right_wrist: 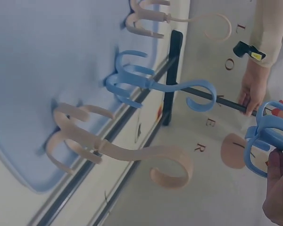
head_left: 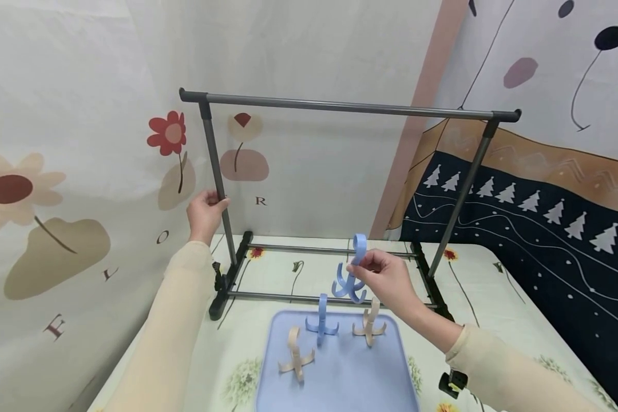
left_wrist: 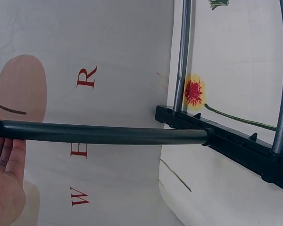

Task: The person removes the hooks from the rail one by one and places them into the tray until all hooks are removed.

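Observation:
My left hand (head_left: 206, 216) holds the left upright post (left_wrist: 104, 133) of a dark grey metal garment rack (head_left: 340, 106), thumb on one side and fingers on the other. My right hand (head_left: 388, 280) pinches a blue multi-prong rotating hook (head_left: 359, 246) by its stem. That hook hangs in the air above the rack's lower bars, its curved top upward. Below it, a light blue tray (head_left: 360, 383) bears another blue hook (head_left: 321, 320), a beige hook (head_left: 296, 360) at the left and a second beige hook (head_left: 369, 329) at the right, all with their curved tops up.
The rack stands behind the tray on black feet (head_left: 229, 280), with two low bars (head_left: 309, 249) between them. A flower-print cloth (head_left: 247, 343) covers the table. Patterned curtains (head_left: 319, 171) hang behind and to the left; dark tree-print fabric (head_left: 525, 229) lies at the right.

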A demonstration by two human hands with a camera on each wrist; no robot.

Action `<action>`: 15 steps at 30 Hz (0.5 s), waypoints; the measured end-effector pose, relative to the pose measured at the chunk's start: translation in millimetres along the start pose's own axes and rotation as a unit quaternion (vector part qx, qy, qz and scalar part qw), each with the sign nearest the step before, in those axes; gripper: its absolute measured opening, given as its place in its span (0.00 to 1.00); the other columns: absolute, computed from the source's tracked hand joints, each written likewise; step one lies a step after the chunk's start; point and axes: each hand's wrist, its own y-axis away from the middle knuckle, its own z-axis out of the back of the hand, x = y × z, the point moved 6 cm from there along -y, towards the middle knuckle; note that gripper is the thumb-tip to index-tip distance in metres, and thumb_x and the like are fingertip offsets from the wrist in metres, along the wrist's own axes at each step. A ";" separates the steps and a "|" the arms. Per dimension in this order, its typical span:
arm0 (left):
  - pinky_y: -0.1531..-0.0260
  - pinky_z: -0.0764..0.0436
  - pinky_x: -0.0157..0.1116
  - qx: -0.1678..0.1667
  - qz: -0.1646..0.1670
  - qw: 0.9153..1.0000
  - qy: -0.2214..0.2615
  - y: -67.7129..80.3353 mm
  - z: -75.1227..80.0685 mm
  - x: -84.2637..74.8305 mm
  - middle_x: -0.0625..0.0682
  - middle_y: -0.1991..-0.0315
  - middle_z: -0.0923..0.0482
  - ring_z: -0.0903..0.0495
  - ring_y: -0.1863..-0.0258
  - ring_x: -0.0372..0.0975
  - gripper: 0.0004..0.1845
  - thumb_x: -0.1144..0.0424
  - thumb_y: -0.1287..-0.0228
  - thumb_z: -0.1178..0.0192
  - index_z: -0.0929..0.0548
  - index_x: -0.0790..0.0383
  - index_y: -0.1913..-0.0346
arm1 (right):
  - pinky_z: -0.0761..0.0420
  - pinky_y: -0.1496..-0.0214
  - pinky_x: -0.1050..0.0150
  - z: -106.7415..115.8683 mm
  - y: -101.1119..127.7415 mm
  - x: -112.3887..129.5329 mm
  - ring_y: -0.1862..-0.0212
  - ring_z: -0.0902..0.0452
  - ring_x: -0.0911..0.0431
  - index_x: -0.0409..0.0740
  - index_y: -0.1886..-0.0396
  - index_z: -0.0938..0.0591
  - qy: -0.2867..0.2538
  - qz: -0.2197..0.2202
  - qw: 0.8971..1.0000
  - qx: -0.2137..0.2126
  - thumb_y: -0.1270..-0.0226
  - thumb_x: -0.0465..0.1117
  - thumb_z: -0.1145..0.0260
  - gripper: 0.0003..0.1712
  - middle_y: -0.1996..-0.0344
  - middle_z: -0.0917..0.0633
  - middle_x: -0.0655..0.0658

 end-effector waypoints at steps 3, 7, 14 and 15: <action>0.45 0.28 0.45 -0.002 -0.002 1.000 0.002 -0.9 -0.4 -0.8 0.58 0.49 0.20 0.23 0.49 0.46 0.16 0.60 0.31 0.37 0.22 0.65 0.45 | 0.19 0.64 0.67 -1.3 4.6 -4.2 0.65 0.17 0.49 0.42 0.64 0.15 -0.002 -0.005 1.000 0.006 0.38 0.39 0.26 0.06 0.69 0.13 0.46; 0.46 0.27 0.44 -0.004 -0.005 1.000 0.003 -1.3 -0.2 -1.6 0.58 0.50 0.20 0.23 0.50 0.46 0.16 0.61 0.31 0.37 0.22 0.65 0.46 | 0.18 0.64 0.66 -4.4 12.5 -11.8 0.65 0.17 0.47 0.43 0.65 0.15 0.000 -0.010 1.000 0.018 0.38 0.39 0.26 0.05 0.69 0.14 0.47; 0.45 0.28 0.44 -0.002 -0.002 1.000 0.008 -0.3 -1.0 -0.7 0.58 0.50 0.20 0.23 0.50 0.46 0.15 0.62 0.31 0.37 0.22 0.66 0.47 | 0.20 0.68 0.67 -13.4 28.8 -28.0 0.68 0.19 0.52 0.44 0.69 0.16 0.000 -0.028 0.999 0.036 0.39 0.38 0.26 0.05 0.72 0.14 0.48; 0.45 0.28 0.44 -0.002 -0.002 1.000 0.008 -0.2 -1.1 -0.2 0.58 0.50 0.20 0.23 0.50 0.46 0.15 0.62 0.31 0.37 0.22 0.66 0.47 | 0.20 0.68 0.67 -14.8 31.0 -30.5 0.68 0.19 0.52 0.44 0.69 0.16 -0.001 -0.032 0.999 0.039 0.39 0.38 0.26 0.05 0.72 0.14 0.48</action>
